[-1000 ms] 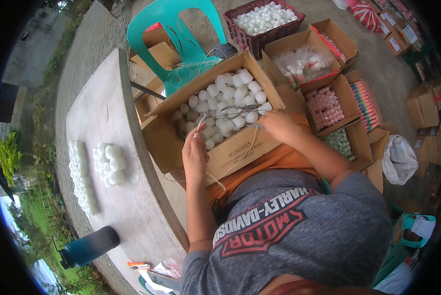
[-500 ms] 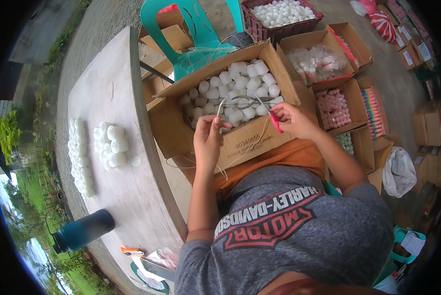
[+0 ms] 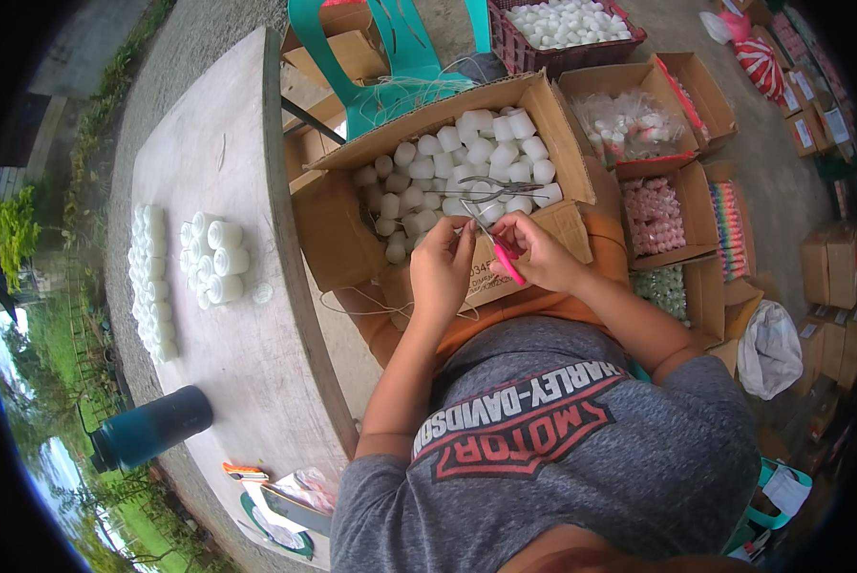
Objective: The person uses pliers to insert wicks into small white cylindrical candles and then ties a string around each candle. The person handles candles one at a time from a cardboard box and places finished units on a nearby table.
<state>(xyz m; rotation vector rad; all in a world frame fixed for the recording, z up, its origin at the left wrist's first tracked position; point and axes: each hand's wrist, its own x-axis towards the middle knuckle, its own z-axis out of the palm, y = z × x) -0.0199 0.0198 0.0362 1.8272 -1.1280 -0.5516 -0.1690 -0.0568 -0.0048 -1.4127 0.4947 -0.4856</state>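
We see the scissors [image 3: 501,250], pink-handled, held in the right hand [image 3: 535,253] just over the near edge of the cardboard box [image 3: 352,244], blades pointing toward the left hand [image 3: 441,267]. The right hand's fingers are curled around the handles. The left hand sits just beside it, fingertips pinched narrow on something thin by the blades; we cannot tell what. White string [image 3: 380,307] trails below the left wrist. The box is full of white cups [image 3: 466,162], with more stacked on the wooden table [image 3: 228,143].

A dark bottle [image 3: 151,427] lies on the wooden table [image 3: 247,353].
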